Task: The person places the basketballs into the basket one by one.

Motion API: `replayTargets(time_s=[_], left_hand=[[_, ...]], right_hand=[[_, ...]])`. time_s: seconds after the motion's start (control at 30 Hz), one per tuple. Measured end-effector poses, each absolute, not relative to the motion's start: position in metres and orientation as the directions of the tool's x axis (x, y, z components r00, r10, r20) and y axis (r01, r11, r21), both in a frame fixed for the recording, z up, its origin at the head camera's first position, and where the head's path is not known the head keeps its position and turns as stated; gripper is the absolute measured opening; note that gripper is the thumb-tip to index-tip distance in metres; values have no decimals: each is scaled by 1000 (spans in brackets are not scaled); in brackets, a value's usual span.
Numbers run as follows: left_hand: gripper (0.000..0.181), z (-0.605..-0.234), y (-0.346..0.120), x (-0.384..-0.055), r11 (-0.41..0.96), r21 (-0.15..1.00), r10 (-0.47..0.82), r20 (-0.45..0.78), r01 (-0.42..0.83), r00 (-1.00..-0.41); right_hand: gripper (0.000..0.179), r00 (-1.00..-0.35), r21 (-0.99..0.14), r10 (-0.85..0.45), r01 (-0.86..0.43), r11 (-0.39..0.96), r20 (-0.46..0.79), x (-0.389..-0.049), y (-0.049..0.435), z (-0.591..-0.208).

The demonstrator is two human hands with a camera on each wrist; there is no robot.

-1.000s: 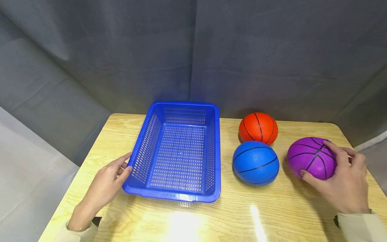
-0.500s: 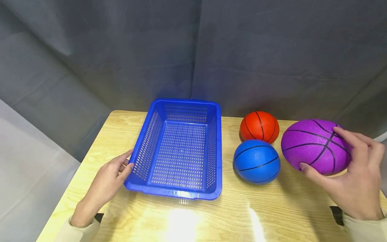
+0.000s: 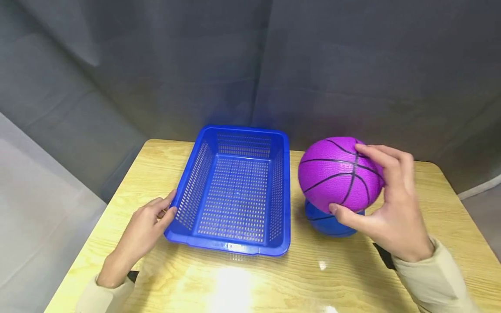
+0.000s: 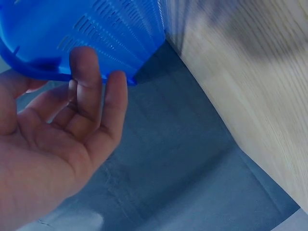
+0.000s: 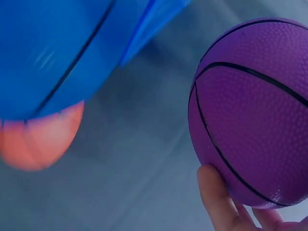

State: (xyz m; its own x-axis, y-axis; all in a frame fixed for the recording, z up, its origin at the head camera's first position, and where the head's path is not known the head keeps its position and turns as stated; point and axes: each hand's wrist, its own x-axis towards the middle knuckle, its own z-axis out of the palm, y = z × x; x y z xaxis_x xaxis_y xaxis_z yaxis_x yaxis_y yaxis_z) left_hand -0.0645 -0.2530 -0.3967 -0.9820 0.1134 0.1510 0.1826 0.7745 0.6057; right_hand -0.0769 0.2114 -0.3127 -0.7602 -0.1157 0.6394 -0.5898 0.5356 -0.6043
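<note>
While a narrow strip of table (image 3: 303, 269) shows between my load and the basket's right rim, more bare wood runs from my right sleeve (image 3: 434, 271) toward the rounded far corner. Dark cloth (image 3: 176, 65) hangs behind the table's far edge; the basket's far rim stands close to it, and whether they touch I cannot tell.

The blue basket (image 3: 235, 198) sits upright on the wood, its slotted floor visible from wall to wall. My left hand (image 3: 138, 228) holds its left rim, thumb and bent fingers set close together there.

My right hand (image 3: 397, 217) is spread wide around the purple ball (image 3: 334, 174), gripping it above the table to the basket's right. From the head view it covers much of the blue ball (image 3: 332, 226) beneath; an orange-red ball (image 5: 43, 139) shows from the right wrist.

The purple ball is rounded and pebbled, crossed by curving black seams that meet near my fingertip, a small gleam on its upper face.
</note>
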Motion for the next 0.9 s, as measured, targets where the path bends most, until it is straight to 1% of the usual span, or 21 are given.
replayTargets(time_s=[0.13,0.3,0.5,0.7,0.8,0.9], left_hand=[[47,-398,-249,-65,768,609,116,172,198,-978],[44,-400,-243,-68,757,607,146,200,240,-969],[44,-399,-237,-73,739,626,167,188,249,-968],[42,-397,-234,-74,731,641,155,178,234,-972],[41,-397,-232,-76,722,655,151,168,225,-974],[41,-397,-230,-78,716,665,144,155,211,-977]], right_hand=[[107,-771,-569,-251,-611,551,585,-88,184,-318],[99,-752,-511,-386,-652,560,534,-99,152,-328],[94,-744,-518,-458,-668,533,487,-108,125,-330],[96,-752,-527,-538,-655,542,381,-121,98,-333],[96,-757,-502,-571,-645,576,318,-123,85,-340],[94,-741,-452,-616,-661,599,267,-125,75,-349]])
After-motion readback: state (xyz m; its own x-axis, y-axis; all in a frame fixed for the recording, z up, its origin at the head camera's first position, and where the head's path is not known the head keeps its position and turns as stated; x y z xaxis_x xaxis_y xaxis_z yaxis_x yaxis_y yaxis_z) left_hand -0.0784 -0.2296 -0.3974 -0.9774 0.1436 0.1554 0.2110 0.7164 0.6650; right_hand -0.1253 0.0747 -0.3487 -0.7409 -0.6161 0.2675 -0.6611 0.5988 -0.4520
